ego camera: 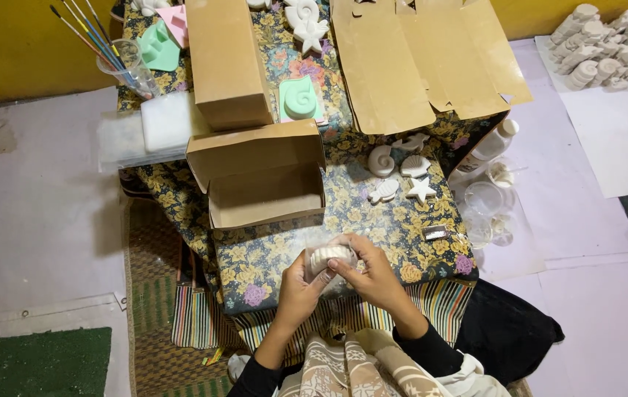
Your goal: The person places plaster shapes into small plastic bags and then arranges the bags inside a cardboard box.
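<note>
While both hands meet over the near edge of the desk (402,235), they share one white ribbed shell cast (330,257) wrapped in a clear plastic bag (321,283). The left hand (298,288) cups it from the left and below, fingers curled about the wrap; the right hand (370,273) grips it from the right, fingers (351,246) closed over its top. Its long axis runs left to right between the palms, both hands equally close. Just beyond, on the floral cloth, stands an open brown cardboard box (262,180), its mouth facing up, and to the right of it lie more white shell casts (401,173).
</note>
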